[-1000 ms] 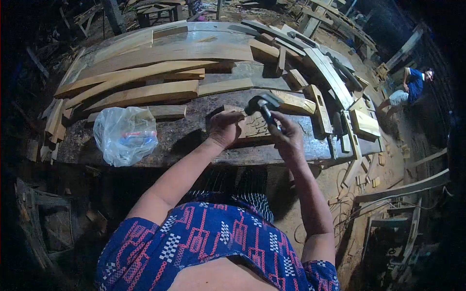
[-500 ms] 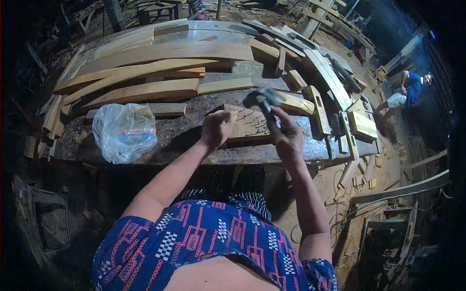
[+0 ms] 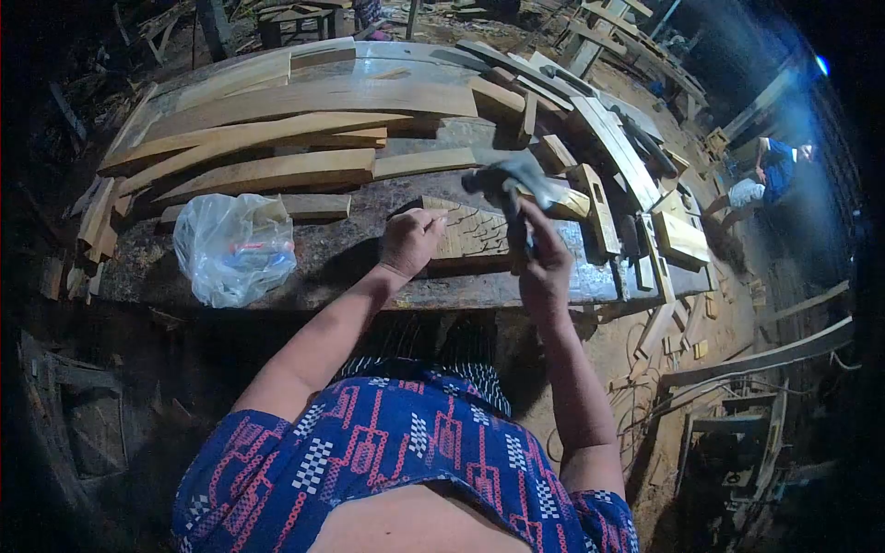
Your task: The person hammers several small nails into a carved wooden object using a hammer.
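Fingers of the right hand (image 3: 544,267) wrap a hammer (image 3: 513,184) low on its handle, head raised and blurred. The left hand (image 3: 408,241) is clenched on something hidden, against the carved wood panel (image 3: 472,235) on the workbench (image 3: 350,258). The hammer looks head-heavy and rigid; that low grip suits it.

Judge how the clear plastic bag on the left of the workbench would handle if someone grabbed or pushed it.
The plastic bag looks thin and crumpled, so it would likely be floppy and sag around its contents. Something small with red and blue shows inside, so it is probably light. Pushed, it would more likely slide or bunch up on the workbench than roll.
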A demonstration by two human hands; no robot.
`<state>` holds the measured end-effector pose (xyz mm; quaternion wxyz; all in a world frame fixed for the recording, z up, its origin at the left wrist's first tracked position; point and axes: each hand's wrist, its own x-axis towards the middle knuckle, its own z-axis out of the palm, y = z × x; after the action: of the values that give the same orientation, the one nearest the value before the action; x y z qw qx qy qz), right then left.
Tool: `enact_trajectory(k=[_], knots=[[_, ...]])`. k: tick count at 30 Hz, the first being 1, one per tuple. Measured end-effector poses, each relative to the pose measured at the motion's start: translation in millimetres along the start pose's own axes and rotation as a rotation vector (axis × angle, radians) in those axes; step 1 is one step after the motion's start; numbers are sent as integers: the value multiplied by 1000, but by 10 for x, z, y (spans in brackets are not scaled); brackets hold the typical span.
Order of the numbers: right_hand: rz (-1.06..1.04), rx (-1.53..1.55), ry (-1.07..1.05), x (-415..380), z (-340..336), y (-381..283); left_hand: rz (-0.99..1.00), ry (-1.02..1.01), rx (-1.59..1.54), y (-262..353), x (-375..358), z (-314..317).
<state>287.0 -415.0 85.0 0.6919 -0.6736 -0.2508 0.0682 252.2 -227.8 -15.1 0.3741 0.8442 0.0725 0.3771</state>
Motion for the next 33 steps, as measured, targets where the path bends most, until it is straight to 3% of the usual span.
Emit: enact_trajectory(k=[1,3,5,7,8,9,11,13,15,17,18,20,21,23,24,25,27,29,30,31,33], knots=[[-117,-249,-19,-15,-7,82,3,4,-1,-26,14,-18],[150,-490,-63,10,-72,234,225,-17,-35,-79,20,-46],[158,-423,-78,50,-120,186,119,-5,-187,-75,25,6],[20,-86,-33,57,-119,96,33,-35,89,-73,2,21],[132,140,-15,8,-108,-35,19,34,36,-74,-5,65],[131,142,-14,-9,-91,6,20,33,37,-76,-16,66],[-59,110,57,-8,-90,170,-19,25,-14,-70,-2,69],[29,-331,-31,11,-109,335,39,-24,-32,-55,35,-21],[189,-156,-94,6,-185,355,100,-80,-46,-10,66,-72],[208,-54,-68,17,-286,281,-289,-215,-258,47,57,-105],[179,54,-16,6,-277,172,-293,-218,-256,62,53,-105],[135,45,91,95,-534,160,-548,-241,-367,93,115,-87],[76,57,134,156,-698,225,-543,-246,-368,-3,117,-56],[51,-141,330,257,-961,269,-268,-93,-271,-253,78,47],[37,-203,392,293,-1105,338,-352,-33,-540,-235,66,85],[61,-243,401,304,-1281,435,-353,-37,-545,-176,76,13],[100,-607,532,391,-1582,735,-882,-230,-1099,7,123,-305],[-110,-812,554,418,-1771,1080,-976,-184,-1207,71,120,-327],[49,-791,535,382,-1708,1003,-1050,-213,-1368,73,118,-341],[-14,-838,525,351,-1627,966,-1122,-242,-1529,70,115,-354],[53,-873,501,355,-1602,1115,-1122,-251,-1555,145,125,-364]])
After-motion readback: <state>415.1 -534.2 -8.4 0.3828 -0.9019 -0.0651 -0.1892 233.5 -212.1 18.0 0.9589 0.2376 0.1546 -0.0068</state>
